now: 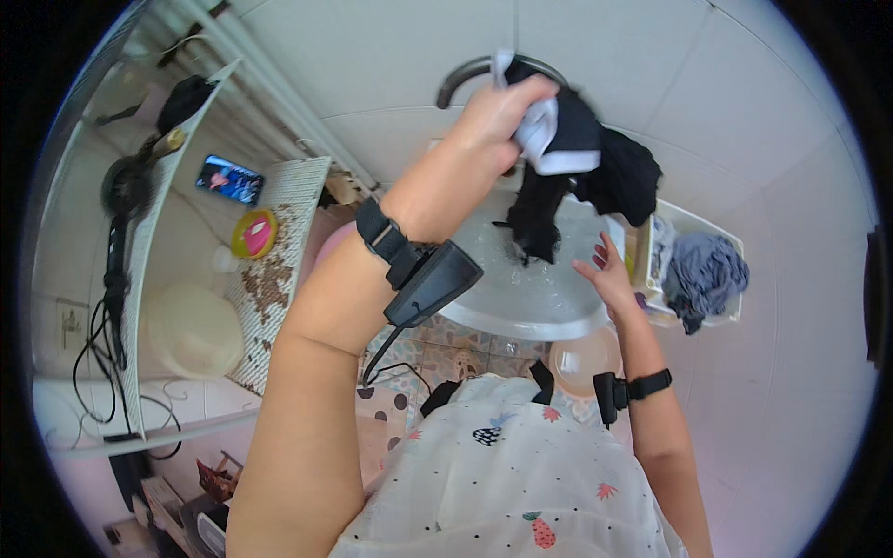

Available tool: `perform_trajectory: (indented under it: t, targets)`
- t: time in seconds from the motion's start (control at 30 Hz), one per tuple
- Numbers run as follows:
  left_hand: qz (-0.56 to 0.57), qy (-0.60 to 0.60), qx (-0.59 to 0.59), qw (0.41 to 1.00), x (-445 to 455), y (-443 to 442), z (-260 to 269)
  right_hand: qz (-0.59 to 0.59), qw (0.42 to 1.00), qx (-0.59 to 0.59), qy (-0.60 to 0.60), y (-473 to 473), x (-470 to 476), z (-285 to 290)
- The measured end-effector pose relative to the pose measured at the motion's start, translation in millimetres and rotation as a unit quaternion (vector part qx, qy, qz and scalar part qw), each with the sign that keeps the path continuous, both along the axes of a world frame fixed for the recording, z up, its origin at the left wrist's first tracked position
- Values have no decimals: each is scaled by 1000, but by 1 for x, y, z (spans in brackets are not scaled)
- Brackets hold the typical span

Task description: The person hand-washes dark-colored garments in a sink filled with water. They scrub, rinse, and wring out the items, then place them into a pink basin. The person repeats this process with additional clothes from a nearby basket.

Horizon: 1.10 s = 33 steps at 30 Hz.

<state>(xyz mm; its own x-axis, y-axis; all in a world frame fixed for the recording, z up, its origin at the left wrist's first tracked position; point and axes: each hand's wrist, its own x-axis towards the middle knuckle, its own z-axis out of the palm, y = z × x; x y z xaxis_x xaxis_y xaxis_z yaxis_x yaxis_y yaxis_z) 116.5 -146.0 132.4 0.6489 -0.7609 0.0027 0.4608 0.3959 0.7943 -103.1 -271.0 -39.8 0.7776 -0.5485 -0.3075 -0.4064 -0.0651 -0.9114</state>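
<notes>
My left hand [513,122] is raised over a white washbasin [516,328], at the dark curved spout [464,78] on the wall. Its fingers are closed on a black garment [572,132] with white trim. The cloth hangs down over the basin, and its lower end reaches the water [495,258]. Lower, at the basin's right side, my right hand [605,273] has its fingers apart and holds nothing. Part of the garment's upper edge is hidden by my left hand.
A white basket [732,307] with grey-blue cloth [708,272] stands right of the basin. Below is a pale plastic tub [582,363]. Shelves at the left carry a phone [230,180], a yellow bowl [244,247], a hair dryer [125,188] and cords.
</notes>
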Motion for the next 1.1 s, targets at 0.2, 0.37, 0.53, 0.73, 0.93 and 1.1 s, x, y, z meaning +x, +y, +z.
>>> perform_trajectory:
  t: [0.2, 0.37, 0.53, 0.73, 0.93, 1.1]
  targets:
    - [136, 12, 303, 943, -29, 7, -161, -32, 999, 16, 36, 1, -16, -10]
    - [101, 52, 277, 954, -29, 11, -126, -16, 999, 7, 41, 2, -15, -9]
    - [16, -36, 13, 999, -23, 18, 18, -1, 1000, -11, 16, 4, 4, -1]
    - [-106, 37, -27, 993, -19, 23, 109, -1, 1000, -29, -8, -3, 13, -3]
    - [71, -26, 17, 997, -19, 4, -1, -1, 1000, -4, -12, -7, 5, -22]
    - [174, 0, 285, 943, -46, 15, -145, -6, 999, 14, 43, 1, -8, -35]
